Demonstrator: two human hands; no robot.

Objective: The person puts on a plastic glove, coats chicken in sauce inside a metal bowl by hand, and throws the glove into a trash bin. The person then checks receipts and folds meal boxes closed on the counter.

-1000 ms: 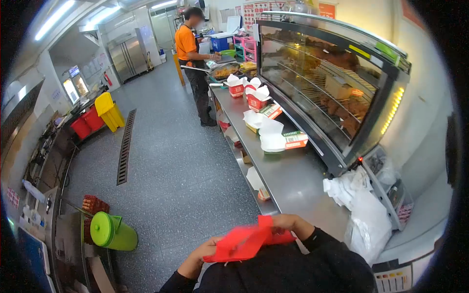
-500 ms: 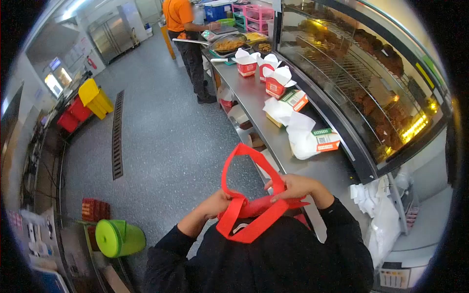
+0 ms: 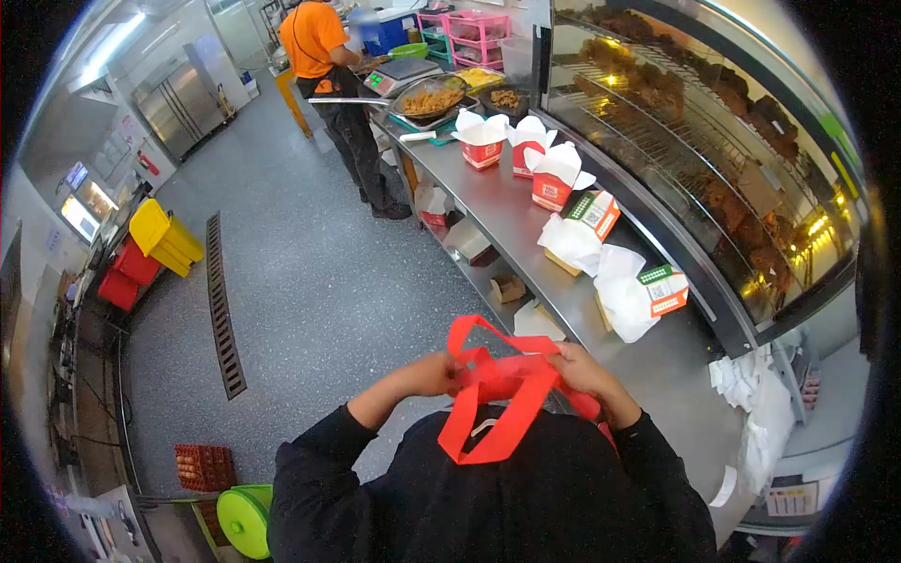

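Note:
A red fabric carry bag (image 3: 511, 399) with two looped handles is held in front of my body. My left hand (image 3: 432, 373) grips its left side, with the fingers partly hidden behind the red cloth. On the other side, my right hand (image 3: 580, 368) is closed around the bag's upper edge by the handle. One loop stands up away from me and the other hangs toward my chest. The bag's lower part is mostly out of sight.
On the steel counter (image 3: 511, 202) stand several red-and-white food boxes (image 3: 481, 141) and paper-lined cartons (image 3: 657, 293). A heated glass cabinet (image 3: 704, 150) borders it. Farther off, a person in an orange shirt (image 3: 314, 42) stands at the counter. A green bin (image 3: 246, 521) is at lower left.
The bag has shifted slightly right and lower in view, and its handles have changed shape. Both hands still hold it. The camera view has turned a little, and the person in orange has shifted.

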